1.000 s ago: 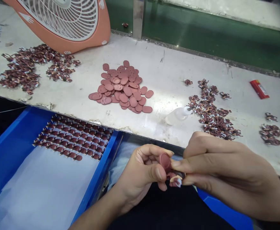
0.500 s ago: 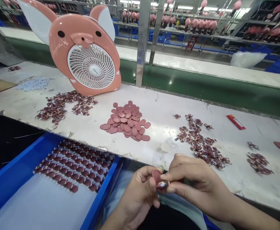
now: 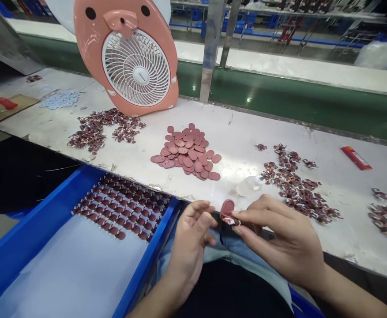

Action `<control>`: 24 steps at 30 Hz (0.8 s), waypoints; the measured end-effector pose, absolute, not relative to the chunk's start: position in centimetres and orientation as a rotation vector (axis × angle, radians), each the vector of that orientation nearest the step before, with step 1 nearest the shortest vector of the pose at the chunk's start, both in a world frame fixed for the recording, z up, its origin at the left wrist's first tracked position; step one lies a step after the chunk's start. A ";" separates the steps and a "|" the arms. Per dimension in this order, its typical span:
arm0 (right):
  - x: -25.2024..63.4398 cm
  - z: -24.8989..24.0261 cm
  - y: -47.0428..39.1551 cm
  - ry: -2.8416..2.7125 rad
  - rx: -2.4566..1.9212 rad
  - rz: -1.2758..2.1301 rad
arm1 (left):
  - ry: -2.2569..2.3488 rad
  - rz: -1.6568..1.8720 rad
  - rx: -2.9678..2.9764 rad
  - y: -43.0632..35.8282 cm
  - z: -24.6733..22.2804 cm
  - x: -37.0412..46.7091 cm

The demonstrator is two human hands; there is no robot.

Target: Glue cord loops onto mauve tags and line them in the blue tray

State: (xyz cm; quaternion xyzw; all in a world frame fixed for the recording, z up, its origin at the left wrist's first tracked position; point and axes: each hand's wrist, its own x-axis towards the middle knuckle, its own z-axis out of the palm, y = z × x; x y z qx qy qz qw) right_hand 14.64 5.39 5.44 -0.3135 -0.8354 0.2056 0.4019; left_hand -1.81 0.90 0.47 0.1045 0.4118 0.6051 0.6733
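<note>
In the head view my right hand (image 3: 281, 240) pinches a small brown figure piece with white bits (image 3: 230, 221) between thumb and fingertips. A flat reddish oval disc (image 3: 227, 206) stands up from that piece. My left hand (image 3: 191, 247) is just to the left, fingers curled but apart, with nothing in it. Beyond the hands a pile of similar oval discs (image 3: 193, 152) lies on the white bench (image 3: 160, 181). To the right of it is a heap of small brown pieces (image 3: 292, 185). A small translucent container (image 3: 249, 185) lies beside my right hand.
A pink animal-shaped fan (image 3: 140, 75) stands at the back left, behind another brown heap (image 3: 95, 128). Rows of assembled pieces fill the far end of a blue tray (image 3: 176, 216) at lower left. A red packet (image 3: 356, 158) lies right. A metal post (image 3: 209, 57) rises behind the bench.
My left hand has let go of the disc and drawn away to the left. My right hand now holds the joined piece alone, slightly higher. The view has tilted downward.
</note>
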 end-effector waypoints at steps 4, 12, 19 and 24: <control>12.8 3.5 4.9 -2.117 -0.739 0.113 | 1.074 1.495 0.371 0.0 0.4 -1.8; 10.6 1.3 5.2 -2.154 -0.697 0.075 | 1.155 1.487 0.342 0.5 0.9 -2.2; 12.1 2.6 2.4 -2.355 -0.510 0.195 | 1.872 1.395 0.534 -1.8 -2.2 -7.7; 15.0 0.7 1.6 -2.328 -0.640 0.292 | 2.341 1.139 0.554 -6.7 -7.5 -16.7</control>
